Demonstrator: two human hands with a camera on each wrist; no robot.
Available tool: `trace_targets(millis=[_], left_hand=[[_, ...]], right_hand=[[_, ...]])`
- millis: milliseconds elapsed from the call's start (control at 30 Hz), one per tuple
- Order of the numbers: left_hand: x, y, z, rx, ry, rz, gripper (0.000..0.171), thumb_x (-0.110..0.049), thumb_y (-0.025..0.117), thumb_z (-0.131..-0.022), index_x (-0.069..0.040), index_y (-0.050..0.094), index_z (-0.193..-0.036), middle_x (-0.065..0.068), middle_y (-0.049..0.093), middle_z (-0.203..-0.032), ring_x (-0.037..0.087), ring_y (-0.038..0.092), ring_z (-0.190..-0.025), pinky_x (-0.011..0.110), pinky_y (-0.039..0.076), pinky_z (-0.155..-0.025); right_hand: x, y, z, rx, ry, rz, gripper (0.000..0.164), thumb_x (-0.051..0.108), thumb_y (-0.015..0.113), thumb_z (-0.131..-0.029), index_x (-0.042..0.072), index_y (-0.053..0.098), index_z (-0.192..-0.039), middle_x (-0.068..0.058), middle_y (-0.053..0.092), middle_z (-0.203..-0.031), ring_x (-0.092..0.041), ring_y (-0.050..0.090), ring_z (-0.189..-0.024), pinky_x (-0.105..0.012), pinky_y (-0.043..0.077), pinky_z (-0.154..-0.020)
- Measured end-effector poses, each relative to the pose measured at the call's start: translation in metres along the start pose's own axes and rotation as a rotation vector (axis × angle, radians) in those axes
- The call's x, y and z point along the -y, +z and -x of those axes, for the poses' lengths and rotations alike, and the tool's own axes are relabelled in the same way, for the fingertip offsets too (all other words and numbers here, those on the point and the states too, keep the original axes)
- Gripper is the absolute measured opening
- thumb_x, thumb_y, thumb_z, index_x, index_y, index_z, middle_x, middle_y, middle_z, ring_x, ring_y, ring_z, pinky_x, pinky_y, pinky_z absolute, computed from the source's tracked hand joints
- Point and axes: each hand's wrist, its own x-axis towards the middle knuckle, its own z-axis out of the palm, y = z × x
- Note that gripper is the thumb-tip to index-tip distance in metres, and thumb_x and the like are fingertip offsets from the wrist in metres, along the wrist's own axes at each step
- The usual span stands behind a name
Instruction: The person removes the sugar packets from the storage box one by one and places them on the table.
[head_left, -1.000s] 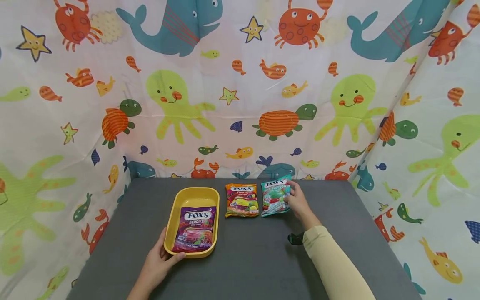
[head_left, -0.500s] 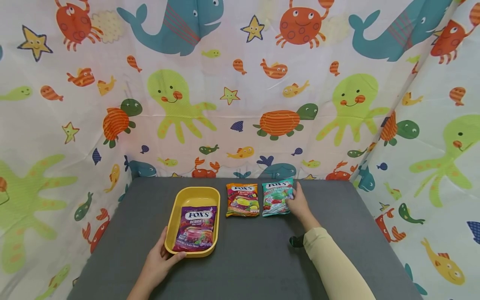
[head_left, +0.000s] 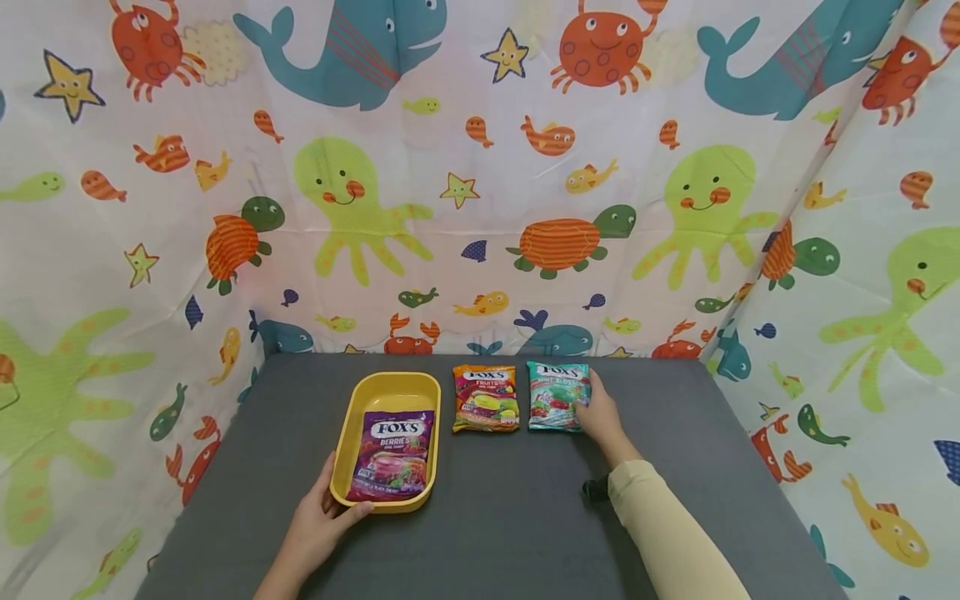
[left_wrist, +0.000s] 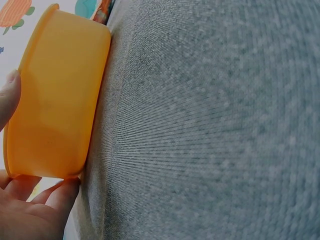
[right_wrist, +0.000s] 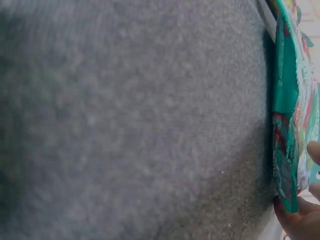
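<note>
A yellow plastic tub (head_left: 397,387) stands on the left half of the table, and a purple Fox's Berries candy bag (head_left: 392,458) lies in it. My left hand (head_left: 315,523) holds the tub at its lower left corner, thumb along the near side. The left wrist view has the tub's outer wall (left_wrist: 60,95) between thumb and fingers. At the right, my right hand (head_left: 602,418) grips the right edge of a teal Fox's Mint Blossom candy bag (head_left: 553,397). In the right wrist view, fingers (right_wrist: 299,220) are at that bag's end; its far part is cut off.
An orange Fox's Fruits candy bag (head_left: 486,400) lies between the tub and the teal bag. Behind the grey table (head_left: 495,525) hangs a white curtain (head_left: 487,83) with sea animals, also along both sides. A small dark object (head_left: 596,489) is at the right wrist.
My right hand has turned the teal candy bag straighter and shifted it slightly right, away from the orange one. The left hand and the tub stay in place.
</note>
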Motion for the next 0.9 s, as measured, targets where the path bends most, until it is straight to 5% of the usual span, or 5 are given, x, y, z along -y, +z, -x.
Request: trace_targets(millis=[233, 600, 900], left_hand=[[-0.001, 0.000, -0.001, 0.003, 0.009, -0.002, 0.114, -0.049, 0.078, -0.085, -0.018, 0.003, -0.164, 0.016, 0.014, -0.169, 0.037, 0.029, -0.150, 0.045, 0.039, -0.110], [-0.001, 0.000, 0.001, -0.004, 0.002, -0.015, 0.115, -0.050, 0.078, -0.084, -0.018, 0.002, -0.164, 0.018, 0.015, -0.168, 0.039, 0.030, -0.150, 0.045, 0.039, -0.109], [0.001, 0.001, 0.000, 0.000, 0.000, -0.017, 0.115, -0.050, 0.078, -0.085, -0.018, 0.001, -0.164, 0.017, 0.013, -0.169, 0.039, 0.030, -0.150, 0.044, 0.039, -0.109]], right_hand=[[0.004, -0.004, 0.006, -0.112, -0.016, -0.049, 0.073, 0.010, 0.056, -0.100, 0.008, 0.017, -0.162, -0.027, 0.032, -0.160, -0.044, 0.032, -0.147, -0.061, 0.031, -0.118], [0.014, -0.007, 0.020, -0.170, -0.039, -0.094, 0.074, 0.014, 0.060, -0.099, 0.010, 0.019, -0.161, -0.023, 0.032, -0.161, -0.042, 0.032, -0.148, -0.061, 0.030, -0.118], [0.028, -0.002, 0.029, -0.177, -0.087, -0.203, 0.070, 0.011, 0.061, -0.098, 0.009, 0.026, -0.159, -0.021, 0.046, -0.152, -0.040, 0.054, -0.132, -0.058, 0.050, -0.101]])
